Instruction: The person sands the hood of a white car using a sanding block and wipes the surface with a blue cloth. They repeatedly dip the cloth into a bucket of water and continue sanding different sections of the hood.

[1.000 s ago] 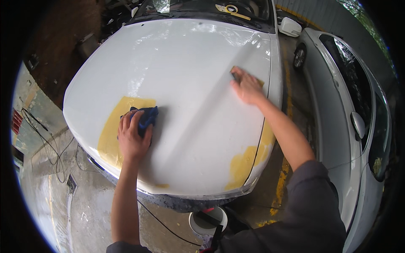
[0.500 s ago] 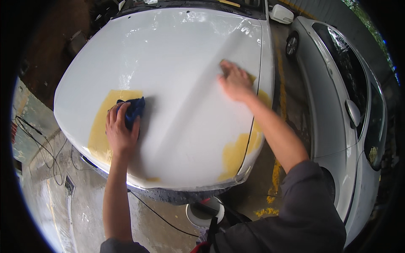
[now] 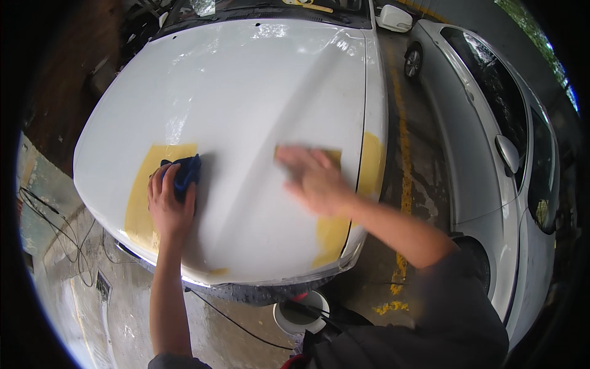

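Observation:
A white car hood lies before me, with a yellow filler patch on its left side and another filler patch at the right front corner. On the left patch, my left hand grips a crumpled dark blue cloth. My right hand, smeared by motion, presses a yellow-brown sheet of sandpaper against the hood right of its middle. The sheet's edges show beyond the fingers; its underside is hidden.
A yellow patch marks the fender beyond the hood gap. A silver car is parked at the right. Below the front bumper stands a white bucket; a black hose runs along the wet floor nearby.
My right hand has slid the sandpaper toward me and to the left across the hood. My left hand keeps its grip on the cloth at the left patch. The view has shifted slightly.

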